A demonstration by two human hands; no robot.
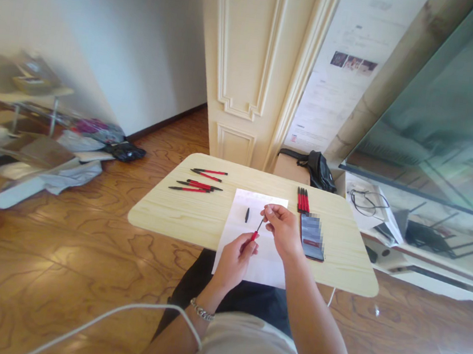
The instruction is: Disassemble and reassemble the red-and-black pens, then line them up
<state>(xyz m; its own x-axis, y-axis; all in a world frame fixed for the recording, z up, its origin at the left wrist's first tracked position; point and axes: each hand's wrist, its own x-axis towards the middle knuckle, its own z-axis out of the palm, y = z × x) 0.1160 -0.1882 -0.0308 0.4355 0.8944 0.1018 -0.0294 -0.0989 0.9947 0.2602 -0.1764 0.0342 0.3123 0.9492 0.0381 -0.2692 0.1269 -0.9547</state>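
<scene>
1. Red pen (254,235) is being pinched over the white paper (235,240) by the left hand (232,260)
2. Right hand (282,228) is gripping its dark tip, slanting up-right from the left hand

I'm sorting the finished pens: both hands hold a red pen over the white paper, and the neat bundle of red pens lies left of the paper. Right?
Not quite. The head view shows the neat bundle of red pens right of the white paper, above the phone; loose pens lie to its left. The left hand and right hand do hold a red pen.
</scene>
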